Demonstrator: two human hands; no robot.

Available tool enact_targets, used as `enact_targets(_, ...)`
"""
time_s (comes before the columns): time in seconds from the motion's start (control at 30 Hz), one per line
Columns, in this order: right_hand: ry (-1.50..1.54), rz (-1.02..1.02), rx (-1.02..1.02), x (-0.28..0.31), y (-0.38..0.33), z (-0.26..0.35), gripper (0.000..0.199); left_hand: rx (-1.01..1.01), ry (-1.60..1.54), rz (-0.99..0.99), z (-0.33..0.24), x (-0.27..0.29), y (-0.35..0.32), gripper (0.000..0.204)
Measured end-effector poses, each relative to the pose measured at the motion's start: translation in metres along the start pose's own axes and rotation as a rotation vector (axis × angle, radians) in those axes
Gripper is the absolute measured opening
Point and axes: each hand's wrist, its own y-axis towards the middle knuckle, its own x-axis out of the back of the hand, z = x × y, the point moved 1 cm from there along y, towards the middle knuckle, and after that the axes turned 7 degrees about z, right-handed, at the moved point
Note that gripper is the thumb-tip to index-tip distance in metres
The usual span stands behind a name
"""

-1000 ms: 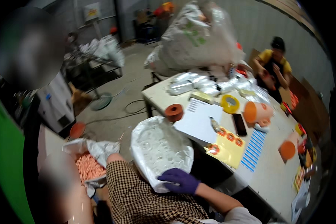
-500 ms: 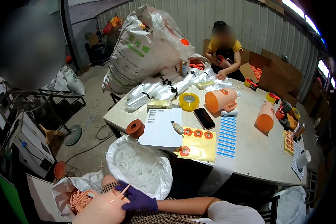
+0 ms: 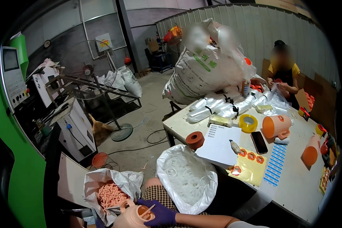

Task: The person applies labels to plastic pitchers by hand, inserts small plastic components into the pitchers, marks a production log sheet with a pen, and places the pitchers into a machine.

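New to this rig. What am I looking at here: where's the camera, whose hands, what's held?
There is no machine here: a person works with their hands, filmed by a fisheye camera worn on their head, looking down, so straight edges bend. At the bottom, the right hand, in a purple glove, holds a peach plastic jug with a thin stick at its opening. The left hand is out of view. Beside it sits a bag of peach sticks and a bag of clear rings. The table carries tape rolls, sticker sheets, a phone and more jugs. Another person sits at the far end.

A: purple glove on the right hand (image 3: pixel 160 214), peach-orange jug (image 3: pixel 135 217), salmon pink sticks in a white bag (image 3: pixel 109 190).

B: yep, plus a yellow tape roll (image 3: pixel 248 123), yellow sheet (image 3: pixel 249 167), and checked brown-and-cream trousers (image 3: pixel 159 194).
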Motion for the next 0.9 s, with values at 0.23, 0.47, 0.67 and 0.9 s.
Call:
enact_targets(0.23,-0.408,0.119,0.139,-0.036,0.022,-0.015,0.108,-0.272,-0.39,0.119,-0.106,-0.02,0.027,0.114)
enact_targets(0.47,-0.408,-0.043,0.218,-0.03,-0.024,-0.054,0.065,-0.215,-0.342,0.162,-0.074,-0.052,0.044,0.115)
enact_targets(0.67,-0.678,0.164,-0.012,-0.023,-0.021,0.017,0.068,-0.493,0.113,-0.337,-0.134,-0.043,0.038,0.113)
enact_targets(0.9,-0.839,0.138,-0.152,-0.042,-0.009,-0.048,0.025,-0.682,-0.102,-1.044,-0.108,-0.113,0.076,0.054)
